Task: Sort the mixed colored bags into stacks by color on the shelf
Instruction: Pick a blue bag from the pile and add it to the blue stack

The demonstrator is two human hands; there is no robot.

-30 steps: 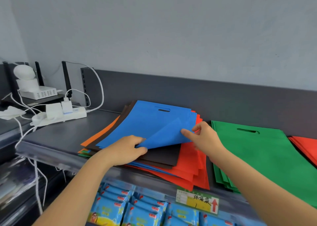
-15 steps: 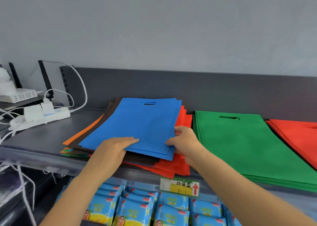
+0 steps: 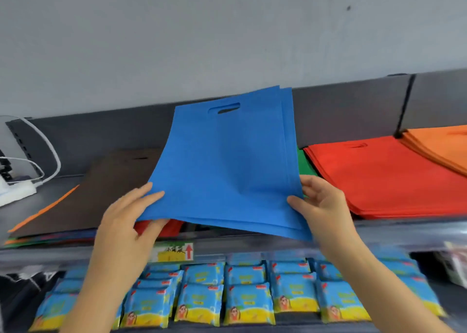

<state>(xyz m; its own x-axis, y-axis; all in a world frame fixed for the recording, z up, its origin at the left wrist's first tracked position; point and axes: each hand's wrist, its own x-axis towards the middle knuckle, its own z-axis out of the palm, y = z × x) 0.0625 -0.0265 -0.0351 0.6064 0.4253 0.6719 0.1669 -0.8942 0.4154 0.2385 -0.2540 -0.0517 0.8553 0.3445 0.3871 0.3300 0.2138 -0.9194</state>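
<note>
Left hand (image 3: 126, 221) pinches the flat blue fabric bags (image 3: 227, 168) at seven o'clock. Right hand (image 3: 326, 206) pinches them at four o'clock.

Blue bags (image 3: 227, 166), a few together, raised and tilted, cut-out handle farthest; brown bag (image 3: 113, 181) tops mixed pile (image 3: 50, 238), left; red stack (image 3: 379, 176) and orange stack (image 3: 442, 145) lie flat, right

We see plain blue bags (image 3: 227, 168) at centre, a dark brown bag (image 3: 113, 181) at left, a red stack (image 3: 391, 176) at right, an orange stack (image 3: 442, 145) far right, blue-and-yellow packets (image 3: 247, 302) along the bottom
</note>
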